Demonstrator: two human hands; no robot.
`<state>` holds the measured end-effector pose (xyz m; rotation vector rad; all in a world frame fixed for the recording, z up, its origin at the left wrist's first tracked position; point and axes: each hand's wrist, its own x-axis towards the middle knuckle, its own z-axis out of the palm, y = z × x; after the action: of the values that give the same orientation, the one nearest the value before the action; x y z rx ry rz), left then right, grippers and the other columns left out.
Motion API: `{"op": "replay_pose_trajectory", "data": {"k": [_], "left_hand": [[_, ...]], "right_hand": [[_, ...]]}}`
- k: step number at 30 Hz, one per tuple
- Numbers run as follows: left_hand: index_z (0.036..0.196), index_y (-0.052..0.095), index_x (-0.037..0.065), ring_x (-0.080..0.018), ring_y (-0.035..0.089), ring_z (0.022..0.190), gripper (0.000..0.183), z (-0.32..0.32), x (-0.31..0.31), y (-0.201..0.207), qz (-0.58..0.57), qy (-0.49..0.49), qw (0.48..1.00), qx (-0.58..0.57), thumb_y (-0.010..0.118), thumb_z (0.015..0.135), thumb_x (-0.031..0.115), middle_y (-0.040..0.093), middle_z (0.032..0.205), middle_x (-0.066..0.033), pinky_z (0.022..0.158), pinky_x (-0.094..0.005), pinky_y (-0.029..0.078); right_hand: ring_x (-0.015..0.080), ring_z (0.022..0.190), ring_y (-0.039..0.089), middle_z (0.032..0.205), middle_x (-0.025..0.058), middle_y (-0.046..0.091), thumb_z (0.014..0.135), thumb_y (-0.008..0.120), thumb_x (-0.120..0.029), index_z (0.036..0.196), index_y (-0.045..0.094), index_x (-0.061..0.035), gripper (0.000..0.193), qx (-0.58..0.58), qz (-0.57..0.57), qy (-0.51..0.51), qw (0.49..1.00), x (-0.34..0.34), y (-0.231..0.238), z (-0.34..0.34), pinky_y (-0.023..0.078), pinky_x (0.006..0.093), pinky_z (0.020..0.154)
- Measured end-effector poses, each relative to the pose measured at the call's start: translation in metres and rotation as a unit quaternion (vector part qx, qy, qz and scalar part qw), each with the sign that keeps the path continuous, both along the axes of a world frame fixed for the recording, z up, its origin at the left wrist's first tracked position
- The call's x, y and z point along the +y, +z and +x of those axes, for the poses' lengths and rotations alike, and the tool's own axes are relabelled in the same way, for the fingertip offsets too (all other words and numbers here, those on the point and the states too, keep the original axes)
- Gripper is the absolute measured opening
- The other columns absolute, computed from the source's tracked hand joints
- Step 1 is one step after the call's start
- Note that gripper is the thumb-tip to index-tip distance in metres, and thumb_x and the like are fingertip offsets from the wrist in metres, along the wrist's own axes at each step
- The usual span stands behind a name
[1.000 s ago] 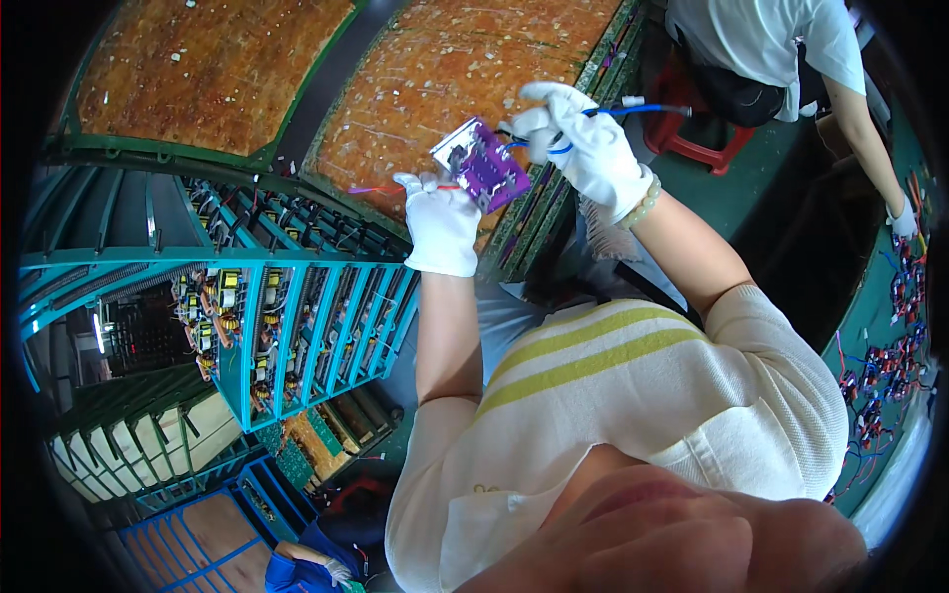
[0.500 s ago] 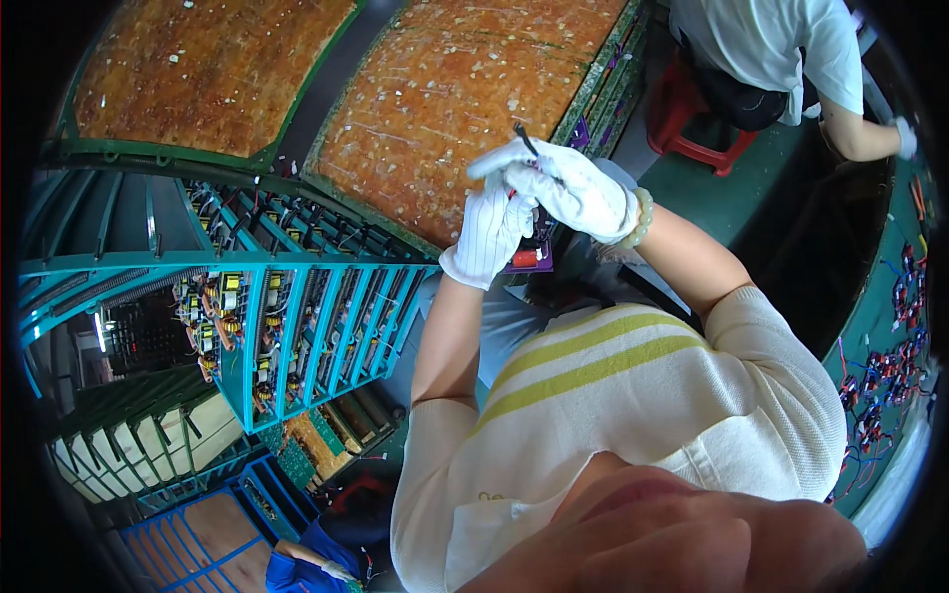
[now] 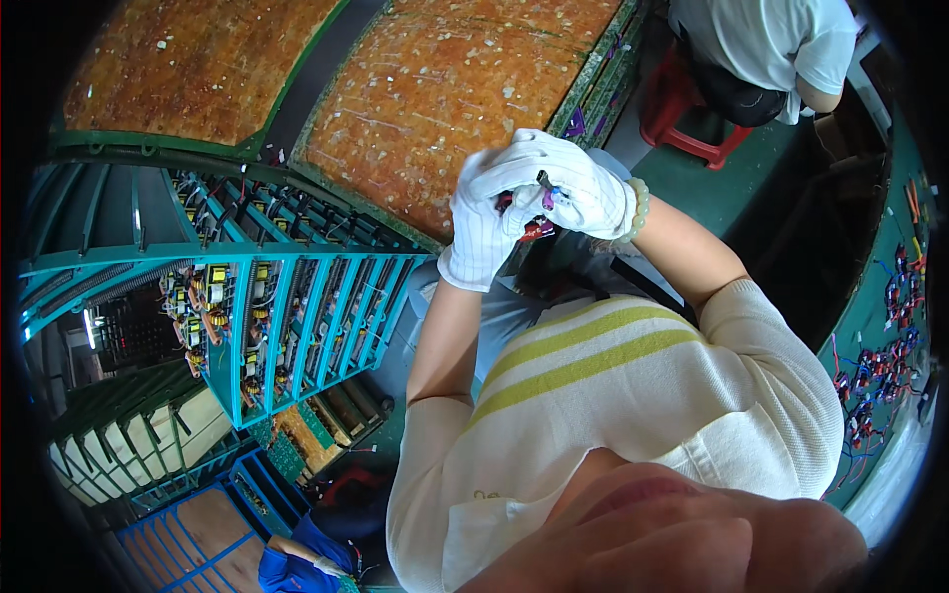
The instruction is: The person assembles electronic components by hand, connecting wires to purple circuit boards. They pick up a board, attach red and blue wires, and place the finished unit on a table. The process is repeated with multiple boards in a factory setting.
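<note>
Both my hands wear white striped gloves and meet in front of my chest. My left hand (image 3: pixel 478 222) is closed around a small purple circuit board (image 3: pixel 549 201) with red parts, most of it hidden by the gloves. A red component (image 3: pixel 537 230) shows below the fingers. My right hand (image 3: pixel 583 188) curls over the same board from the right, its fingers closed and pressed against the left hand. A short dark piece (image 3: pixel 543 180), perhaps a wire end or lead, pokes out between the right fingers. What the fingertips grip exactly is hidden.
A worn orange-brown board-topped table (image 3: pixel 435 109) stands ahead. At left, a teal rack (image 3: pixel 297 326) holds several circuit boards. A person in white (image 3: pixel 761 49) is near a red stool (image 3: pixel 682 119); wired parts (image 3: pixel 880 376) lie on the right-hand green bench. Another person in blue (image 3: pixel 301 558) works lower left.
My right fingers have curled further over the board, and the hands have closed more tightly together. The red component is more covered. The dark piece has shifted lower. The person in white has drawn an arm in.
</note>
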<state>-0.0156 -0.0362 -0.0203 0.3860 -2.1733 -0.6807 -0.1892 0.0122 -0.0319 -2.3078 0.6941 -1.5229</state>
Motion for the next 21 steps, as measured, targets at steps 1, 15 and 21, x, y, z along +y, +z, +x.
{"op": "replay_pose_trajectory", "data": {"k": [1,15,21], "left_hand": [[0.106,0.068,0.008,-0.0316,0.059,0.110,0.045,0.001,0.000,0.001,-0.031,0.031,0.999,-0.011,0.061,0.088,0.048,0.064,0.113,-0.0128,0.094,-0.0424,0.046],[0.137,0.035,0.003,-0.0440,0.043,0.126,0.109,0.034,0.021,-0.030,-0.191,-0.011,0.979,-0.067,0.082,0.058,0.062,0.041,0.135,-0.0305,0.105,-0.0497,0.036],[0.098,0.049,0.010,-0.0460,0.051,0.115,0.055,0.028,0.013,-0.041,-0.275,0.007,0.961,0.005,0.082,0.069,0.044,0.041,0.134,-0.0266,0.096,-0.0571,0.043]], "right_hand": [[0.0450,0.108,0.053,0.116,0.0234,0.056,0.092,0.054,-0.030,0.116,0.054,-0.0008,0.038,0.005,0.004,-0.012,1.000,0.001,0.000,-0.001,0.038,0.0495,0.103],[0.0177,0.091,0.062,0.101,0.0102,0.068,0.100,0.046,-0.023,0.118,0.059,-0.0019,0.031,-0.225,0.240,0.060,0.942,0.018,0.043,0.015,0.047,0.0292,0.084],[0.0118,0.076,0.054,0.096,0.0094,0.069,0.102,0.040,-0.025,0.116,0.062,-0.0014,0.035,-0.322,0.225,0.077,0.917,0.011,0.045,0.017,0.044,0.0263,0.072]]}}
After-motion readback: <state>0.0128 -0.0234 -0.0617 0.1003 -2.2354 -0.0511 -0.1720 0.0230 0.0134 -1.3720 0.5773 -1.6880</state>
